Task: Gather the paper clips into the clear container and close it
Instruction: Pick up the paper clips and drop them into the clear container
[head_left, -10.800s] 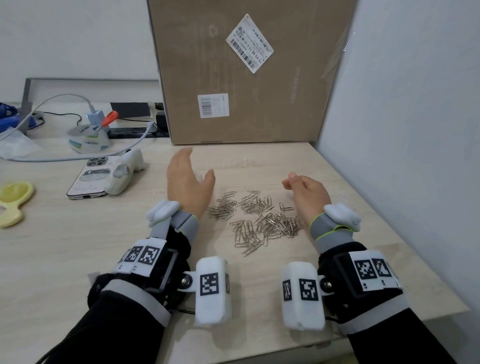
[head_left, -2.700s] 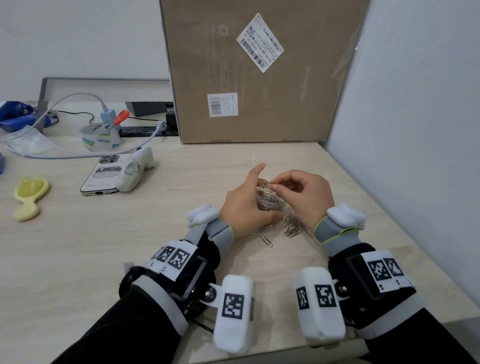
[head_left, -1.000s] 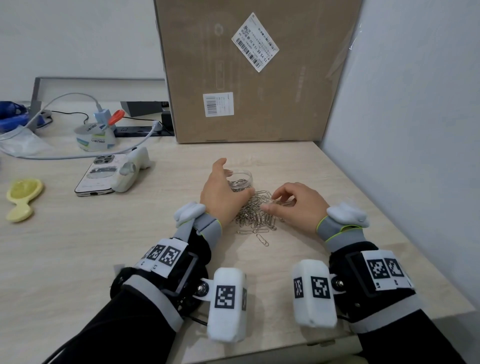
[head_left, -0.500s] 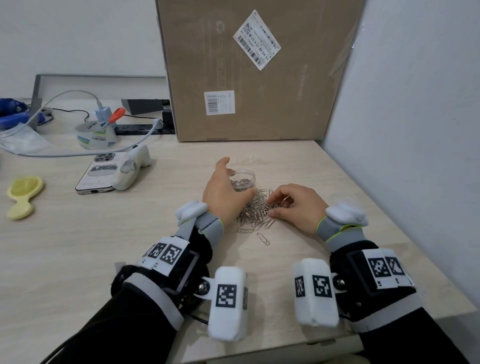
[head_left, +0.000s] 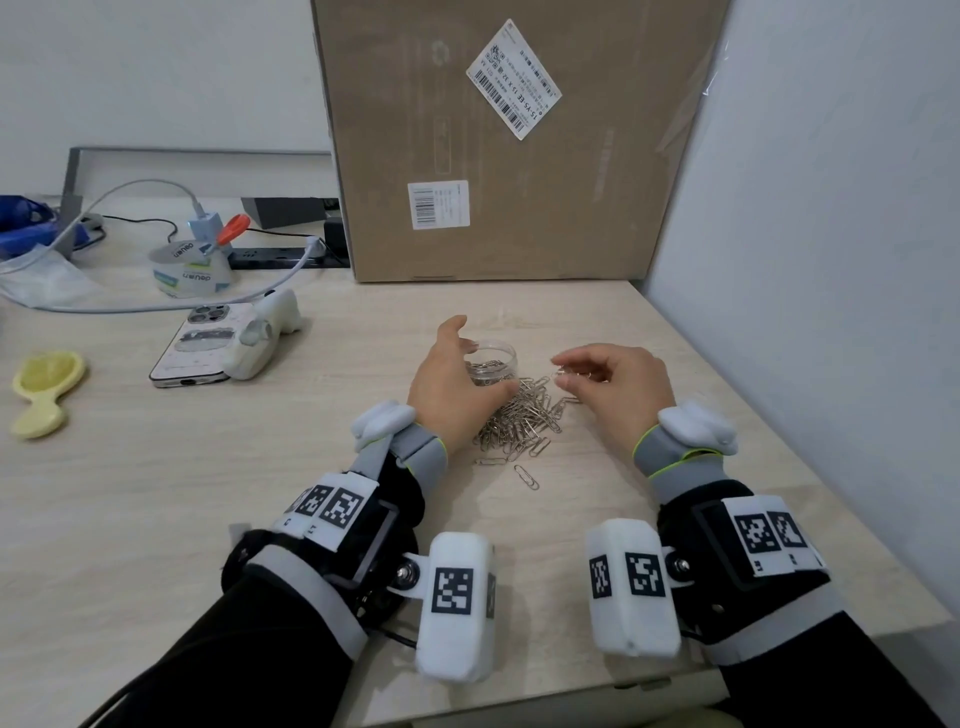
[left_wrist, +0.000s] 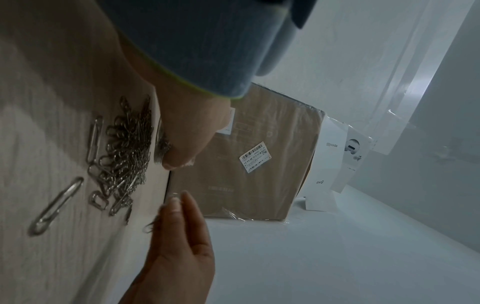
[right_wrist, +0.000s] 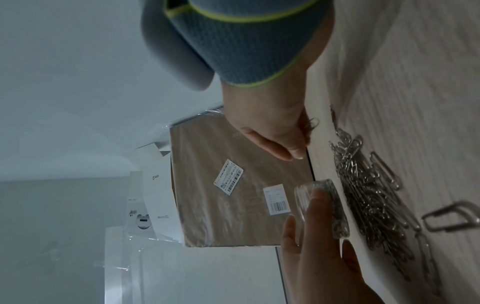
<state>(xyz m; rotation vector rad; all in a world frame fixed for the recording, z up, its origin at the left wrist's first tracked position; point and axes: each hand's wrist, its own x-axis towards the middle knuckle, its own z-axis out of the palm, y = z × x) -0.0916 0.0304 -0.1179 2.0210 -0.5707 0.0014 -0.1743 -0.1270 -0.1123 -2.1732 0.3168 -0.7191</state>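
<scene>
So the right hand (head_left: 613, 382) had come up off the pile since half a second before. It was down among the paper clips (head_left: 522, 415) then, and now it hung just above the desk (head_left: 156, 493) with a few clips pinched between thumb and fingertips, right beside the jar. Looked to me like another small batch was about to go in, so the gathering was maybe partway done and there was plenty left.

The left hand (head_left: 449, 387) hadn't budged, fingers curled round the little clear jar (head_left: 493, 361) to keep it steady.

The jar stood upright on the desk, touching the far edge of the pile, lid off, with a tangle of clips already inside. Most of the clips lay heaped in front of it, and a couple of strays sat nearer the person. I couldn't spot the lid anywhere.
</scene>
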